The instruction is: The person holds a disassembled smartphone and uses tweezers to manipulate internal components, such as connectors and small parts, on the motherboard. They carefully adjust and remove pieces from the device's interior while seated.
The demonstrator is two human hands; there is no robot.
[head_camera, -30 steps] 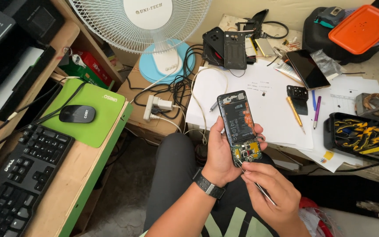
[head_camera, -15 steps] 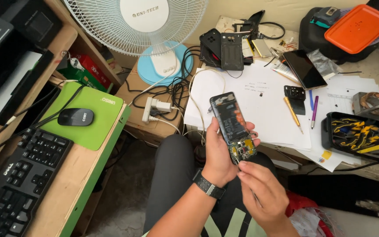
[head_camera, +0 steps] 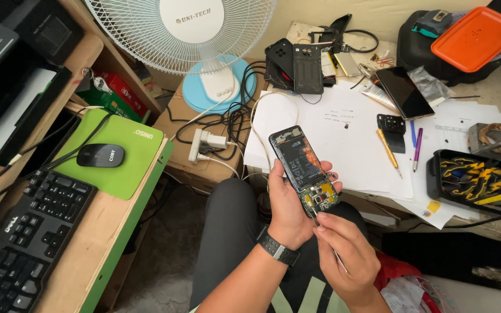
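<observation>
Over a cluttered paper-covered bench [head_camera: 355, 145], left hand [head_camera: 288, 211] grips the opened phone [head_camera: 304, 170] above the lap, right hand [head_camera: 346, 255] pinching a thin tool [head_camera: 329, 243], probably tweezers, at its circuit board.

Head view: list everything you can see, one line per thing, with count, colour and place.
opened phone: one, black with yellow-green board, held up in the left hand
thin tool: one, metal, in the right hand, tip at the phone's lower end
fan: one, white on pale blue base, top centre
power strip: one, white, below the fan
mouse: one, black, on the green pad
keyboard: one, black, lower left
paper sheets: several, white, on the right table
second phone: one, dark, upper right
orange lid: one, top right
tool tray: one, black and yellow, right edge
left hand: wrist wears a black watch
right hand: fingers pinch the tool
</observation>
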